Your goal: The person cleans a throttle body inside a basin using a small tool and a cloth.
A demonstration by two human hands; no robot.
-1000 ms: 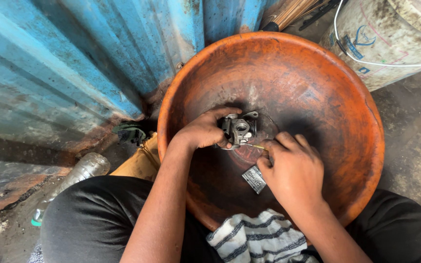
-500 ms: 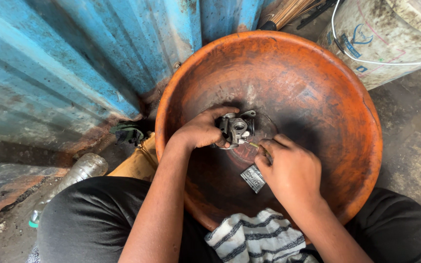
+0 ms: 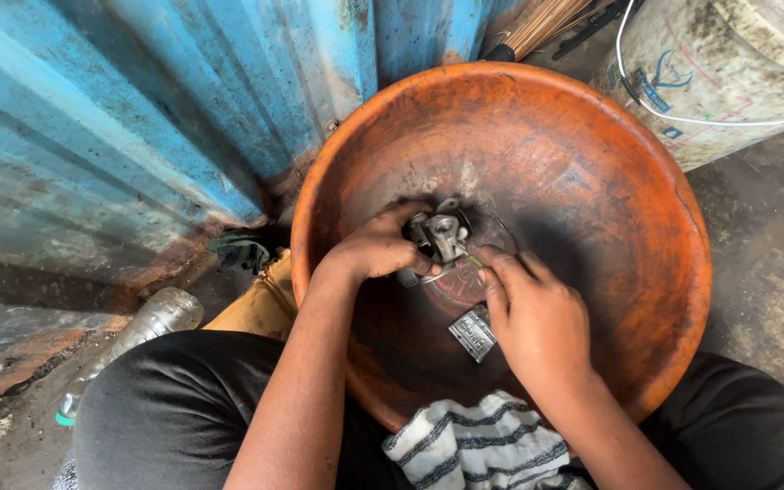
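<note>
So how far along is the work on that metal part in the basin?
Done: a small plate already lies loose in the orange basin. In hand: the left hand grips the metal part while the right hand works at its side. Left: the part looks mostly whole; the striped rag lies unused.

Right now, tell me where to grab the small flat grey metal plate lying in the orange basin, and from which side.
Pinch the small flat grey metal plate by its long edges, coming from above. It lies flat on the orange basin's sloping wall, so probably only the edges offer purchase. The right hand crowds its right side; the left looks freer.
</note>
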